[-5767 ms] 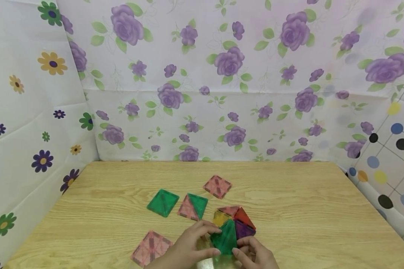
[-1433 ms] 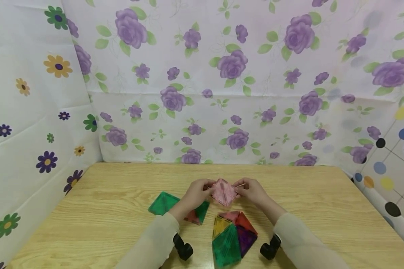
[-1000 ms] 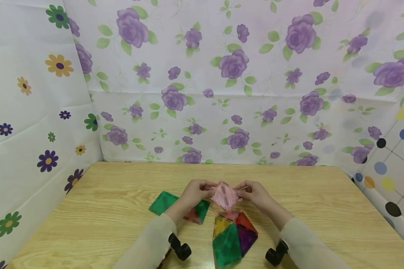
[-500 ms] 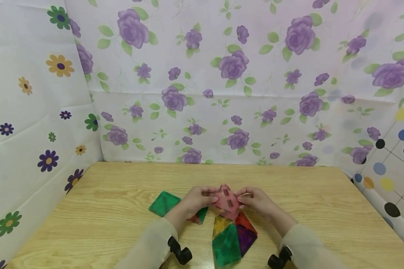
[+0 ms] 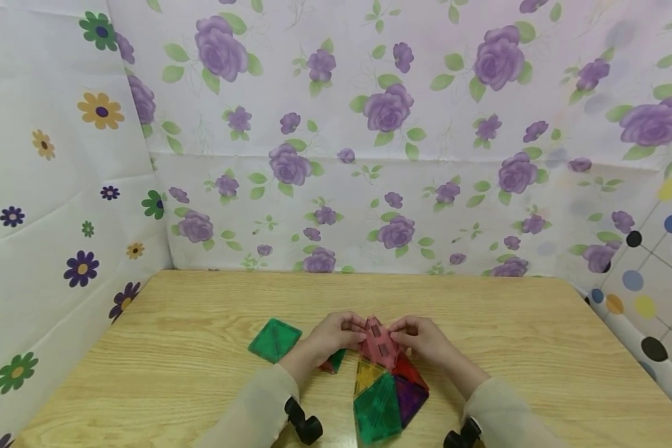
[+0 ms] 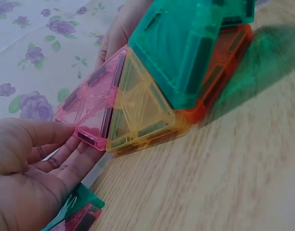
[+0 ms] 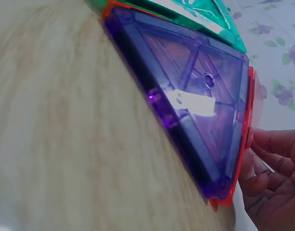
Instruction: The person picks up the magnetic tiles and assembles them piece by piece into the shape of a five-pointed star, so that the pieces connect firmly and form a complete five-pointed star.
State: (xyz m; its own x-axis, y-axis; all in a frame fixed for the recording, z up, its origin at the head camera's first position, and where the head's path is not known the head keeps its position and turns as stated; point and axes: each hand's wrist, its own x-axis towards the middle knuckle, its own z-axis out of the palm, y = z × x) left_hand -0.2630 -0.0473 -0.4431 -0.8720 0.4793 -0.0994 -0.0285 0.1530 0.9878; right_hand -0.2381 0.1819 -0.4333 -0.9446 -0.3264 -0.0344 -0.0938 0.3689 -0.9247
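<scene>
Several translucent magnetic tiles form a raised shape on the table in the head view: a green tile [image 5: 378, 410] at the front, yellow [image 5: 368, 375] on the left, purple [image 5: 410, 398] and red [image 5: 409, 371] on the right. At its back stands a pink magnetic tile [image 5: 379, 342], against the shape. My left hand [image 5: 338, 331] pinches its left edge; in the left wrist view the thumb and fingers grip the pink tile's corner [image 6: 92, 110] beside the yellow one. My right hand [image 5: 422, 339] pinches the right edge, partly hidden behind the purple tile [image 7: 186, 96] in the right wrist view.
Left of the shape, a green tile pair [image 5: 275, 340] lies flat on the wooden table [image 5: 201, 311]. A pink-and-green pair [image 5: 336, 359] is partly hidden by my left arm. Flowered cloth [image 5: 336, 205] stands behind the table.
Both hands have left the green tile, picked up the pink tile from the back of the table, and brought it toward me against the shape. Lately it has lowered and tilted upright.
</scene>
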